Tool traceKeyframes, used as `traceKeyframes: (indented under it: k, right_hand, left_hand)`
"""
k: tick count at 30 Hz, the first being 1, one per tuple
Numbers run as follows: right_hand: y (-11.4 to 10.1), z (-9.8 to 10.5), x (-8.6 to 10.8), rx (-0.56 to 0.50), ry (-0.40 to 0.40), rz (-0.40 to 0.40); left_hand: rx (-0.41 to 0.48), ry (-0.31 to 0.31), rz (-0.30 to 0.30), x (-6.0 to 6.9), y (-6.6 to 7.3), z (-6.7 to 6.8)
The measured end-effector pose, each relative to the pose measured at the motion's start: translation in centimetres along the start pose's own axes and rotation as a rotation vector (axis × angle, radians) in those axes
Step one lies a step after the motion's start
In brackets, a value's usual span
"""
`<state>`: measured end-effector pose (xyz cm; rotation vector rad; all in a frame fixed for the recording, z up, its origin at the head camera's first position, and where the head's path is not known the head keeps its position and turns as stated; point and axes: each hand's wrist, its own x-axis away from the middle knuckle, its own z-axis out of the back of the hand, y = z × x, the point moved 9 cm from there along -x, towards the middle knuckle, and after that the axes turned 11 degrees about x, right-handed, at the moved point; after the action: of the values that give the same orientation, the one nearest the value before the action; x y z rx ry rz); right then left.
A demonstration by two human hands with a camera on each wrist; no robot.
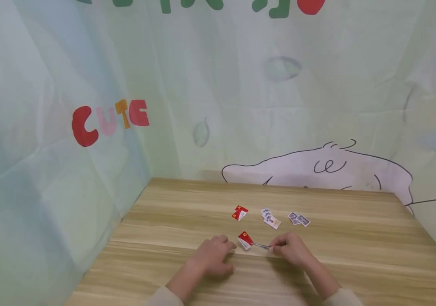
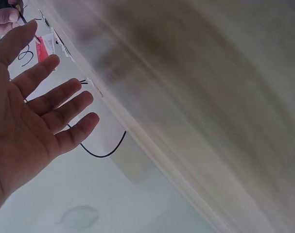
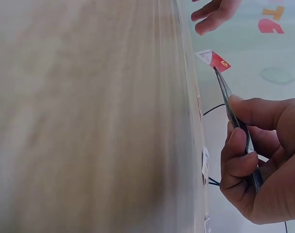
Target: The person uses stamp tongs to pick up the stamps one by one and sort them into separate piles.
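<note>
My right hand [image 1: 292, 248] holds a pair of slim dark tweezers [image 3: 225, 90], its fingers curled round the shanks in the right wrist view. At the tweezers' tips is a small red-and-white stamp-like paper [image 1: 245, 239] with a yellow emblem; in the right wrist view it appears lifted off the table. Left of this paper, my left hand [image 1: 214, 256] holds nothing. Its fingers are spread and relaxed in the left wrist view, and a gap separates them from the paper.
Farther back on the wooden table [image 1: 172, 238] lie overlapping red papers [image 1: 239, 211], a fanned group of pale ones [image 1: 270, 218], and grey-pictured ones [image 1: 299, 219] to the right. Printed cloth [image 1: 240, 93] hangs behind and along the sides.
</note>
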<state>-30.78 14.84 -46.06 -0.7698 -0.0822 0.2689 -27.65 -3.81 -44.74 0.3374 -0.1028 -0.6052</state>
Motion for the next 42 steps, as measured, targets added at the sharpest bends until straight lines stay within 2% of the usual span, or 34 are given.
traceKeyframes:
  k: [9,15,24,29,42]
  right_hand:
    - [-0.1,-0.1,-1.2,0.001,0.083,-0.005]
    - [0.2,0.0,-1.9,-0.008,0.102,-0.058]
    - [0.8,0.3,-3.3,0.007,0.161,-0.095]
    - [1.1,0.1,-3.8,-0.022,0.178,-0.109]
    - [2.7,-0.3,-4.9,-0.112,0.198,-0.223]
  left_hand:
    - [-0.003,0.013,0.007,-0.6,-0.5,0.6]
    - [0.004,0.019,0.021,-1.1,-0.9,0.9]
    - [0.022,0.024,0.037,-1.8,-1.7,1.3]
    - [0.033,0.034,0.041,-2.1,-2.1,1.5]
    - [0.075,0.058,0.075,-2.8,-3.3,1.9]
